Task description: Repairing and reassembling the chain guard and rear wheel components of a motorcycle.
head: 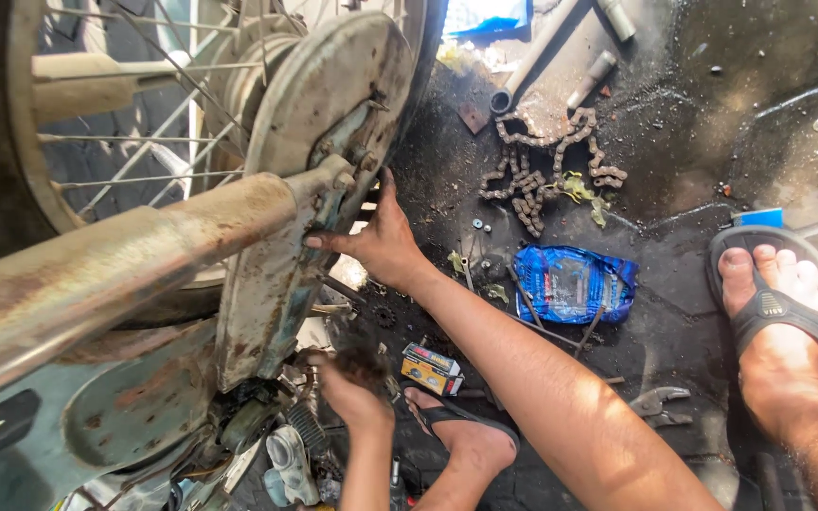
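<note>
Your right hand (381, 237) is up against the chain cover (281, 255), the long, rusty grey metal piece on the side of the motorbike. The hand is spread open and flat. Your thumb and fingers press on the edge of the cover, near the back wheel hub. It is not closed around anything.

Your left hand (352, 388) is lower down, at the bottom end of the same chain cover, close to the engine parts. Your fingers there are curled and look blurry, so you cannot tell if they hold something or only touch the metal.

The back wheel (125, 142) with its thin spokes is at the top left. A fat, rusty exhaust pipe (115, 265) runs across in front of it, from the left edge to the cover.

On the dark, oily floor (712, 114) lies a loose drive chain (542, 166), all curled up in a heap, well away from your hands. Just below it is a crumpled blue plastic bag (575, 282). A small yellow box (431, 367) sits near your left hand, beside your foot in a black sandal (466, 431). Grey pliers (660, 399) lie on the floor under your right arm.

Another foot in a sandal (778, 298) is at the right side.
</note>
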